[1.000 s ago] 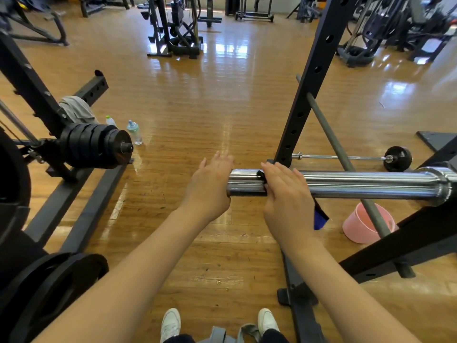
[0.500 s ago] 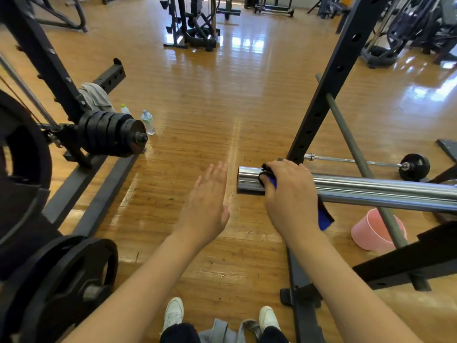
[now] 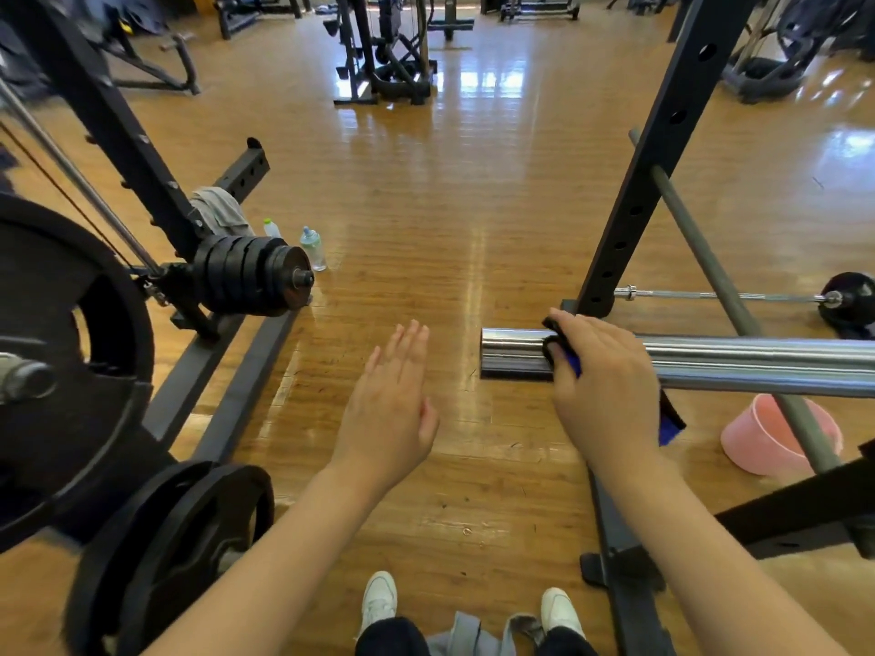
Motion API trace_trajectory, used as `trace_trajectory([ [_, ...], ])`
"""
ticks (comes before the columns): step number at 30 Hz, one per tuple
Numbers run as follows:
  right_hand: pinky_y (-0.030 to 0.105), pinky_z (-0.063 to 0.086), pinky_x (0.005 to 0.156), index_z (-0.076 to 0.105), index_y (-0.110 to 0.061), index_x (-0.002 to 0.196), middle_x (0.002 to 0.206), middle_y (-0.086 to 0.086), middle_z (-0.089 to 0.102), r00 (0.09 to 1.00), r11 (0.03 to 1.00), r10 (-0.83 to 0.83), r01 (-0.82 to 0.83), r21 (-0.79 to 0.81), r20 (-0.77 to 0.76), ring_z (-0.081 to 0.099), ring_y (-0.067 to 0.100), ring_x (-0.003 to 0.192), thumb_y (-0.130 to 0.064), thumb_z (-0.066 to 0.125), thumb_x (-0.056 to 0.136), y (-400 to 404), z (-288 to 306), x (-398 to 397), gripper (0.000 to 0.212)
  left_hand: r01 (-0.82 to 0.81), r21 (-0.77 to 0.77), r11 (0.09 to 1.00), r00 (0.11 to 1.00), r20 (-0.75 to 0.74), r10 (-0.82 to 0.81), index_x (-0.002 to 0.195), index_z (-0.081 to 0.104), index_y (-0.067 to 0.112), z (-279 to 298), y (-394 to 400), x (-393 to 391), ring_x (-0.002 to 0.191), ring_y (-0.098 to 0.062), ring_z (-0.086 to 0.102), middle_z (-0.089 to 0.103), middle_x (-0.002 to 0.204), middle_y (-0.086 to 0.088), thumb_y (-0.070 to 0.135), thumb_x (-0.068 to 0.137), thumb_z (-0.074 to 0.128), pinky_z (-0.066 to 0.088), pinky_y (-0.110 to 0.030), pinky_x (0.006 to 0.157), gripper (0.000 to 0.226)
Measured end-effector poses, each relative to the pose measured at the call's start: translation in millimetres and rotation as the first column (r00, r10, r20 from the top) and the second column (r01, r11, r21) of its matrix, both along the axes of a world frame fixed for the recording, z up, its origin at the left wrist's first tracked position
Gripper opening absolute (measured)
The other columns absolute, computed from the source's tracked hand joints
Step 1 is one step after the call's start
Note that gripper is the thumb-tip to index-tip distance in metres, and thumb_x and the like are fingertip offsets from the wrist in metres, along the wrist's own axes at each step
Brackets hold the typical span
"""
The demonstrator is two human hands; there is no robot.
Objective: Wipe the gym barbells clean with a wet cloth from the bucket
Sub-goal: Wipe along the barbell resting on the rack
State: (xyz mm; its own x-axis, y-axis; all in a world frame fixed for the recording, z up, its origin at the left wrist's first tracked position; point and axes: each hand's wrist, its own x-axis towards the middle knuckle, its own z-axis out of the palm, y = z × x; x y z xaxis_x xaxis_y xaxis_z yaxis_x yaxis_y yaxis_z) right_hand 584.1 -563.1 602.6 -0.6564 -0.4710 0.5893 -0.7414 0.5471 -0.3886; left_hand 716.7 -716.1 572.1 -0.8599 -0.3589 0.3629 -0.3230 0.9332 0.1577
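Note:
A chrome barbell sleeve [image 3: 757, 362] runs in from the right at hip height, its free end near the middle of the view. My right hand [image 3: 601, 390] lies over the sleeve close to that end, fingers curled round the bar with a dark blue cloth [image 3: 670, 426] under the palm; a corner of cloth hangs below the bar. My left hand [image 3: 388, 409] hovers left of the bar's end, fingers straight, touching nothing. A pink bucket [image 3: 767, 442] stands on the floor under the bar at the right.
A black rack upright [image 3: 648, 182] rises just behind the bar. A loaded plate stack [image 3: 255, 277] and large plates [image 3: 57, 371] stand at the left, with two water bottles [image 3: 312, 248] on the floor. A second barbell [image 3: 719, 295] lies on the floor at right.
My left hand came off the end of the sleeve and drew back to the left, fingers straight. My right hand stayed on the bar with the cloth.

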Motion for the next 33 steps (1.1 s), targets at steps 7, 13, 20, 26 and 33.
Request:
trace_trajectory([
  [7,0.033,0.041,0.094,0.069,-0.005,0.108,0.104,0.006,0.071,0.993,0.994,0.091,-0.095,-0.046,-0.080,0.064,0.023,0.102,-0.014,0.056,0.085,-52,-15,26,0.027,-0.028,-0.089,0.996,0.999,0.022,0.030,0.143,0.028,-0.004,1,18,-42,0.138,-0.032,0.031,0.034,0.148,-0.020,0.031,0.080,0.055,0.025,-0.040,0.113,0.077],
  [13,0.041,0.027,0.112,0.055,-0.005,0.130,0.134,0.012,0.055,0.993,0.998,0.026,-0.031,-0.047,-0.112,0.044,0.026,0.130,-0.009,0.044,0.088,14,-35,3,0.043,-0.028,-0.208,0.978,0.997,0.061,0.042,0.142,0.024,-0.006,8,3,-30,0.135,-0.034,0.036,0.036,0.146,-0.023,0.032,0.064,0.083,0.027,-0.044,0.107,0.105],
  [20,0.041,0.025,0.110,0.050,-0.005,0.130,0.132,0.015,0.056,0.976,0.997,0.057,-0.068,-0.045,-0.212,0.047,0.029,0.127,-0.005,0.041,0.090,-35,-42,31,0.041,-0.010,-0.211,0.977,0.994,0.106,0.033,0.140,0.034,-0.007,12,10,-42,0.135,-0.035,0.037,0.038,0.145,-0.023,0.035,0.060,0.086,0.026,-0.040,0.108,0.104],
  [26,0.038,0.022,0.113,0.047,-0.005,0.134,0.141,0.007,0.040,0.955,0.996,0.093,-0.090,0.026,-0.281,0.037,0.024,0.133,0.002,0.040,0.091,5,-51,3,0.045,0.058,-0.279,0.959,0.996,0.083,-0.036,0.142,0.022,-0.003,17,15,-45,0.136,-0.033,0.035,0.038,0.146,-0.020,0.038,0.061,0.083,0.022,-0.039,0.111,0.109],
  [33,0.038,0.019,0.115,0.049,-0.004,0.132,0.137,0.010,0.046,0.975,0.997,0.029,-0.044,-0.063,-0.222,0.037,0.022,0.133,0.001,0.037,0.090,20,-48,-4,0.044,0.228,-0.310,0.923,0.967,-0.036,-0.251,0.137,0.033,-0.001,14,15,-71,0.133,-0.034,0.038,0.048,0.139,-0.020,-0.002,0.074,0.072,0.022,-0.042,0.114,0.074],
])
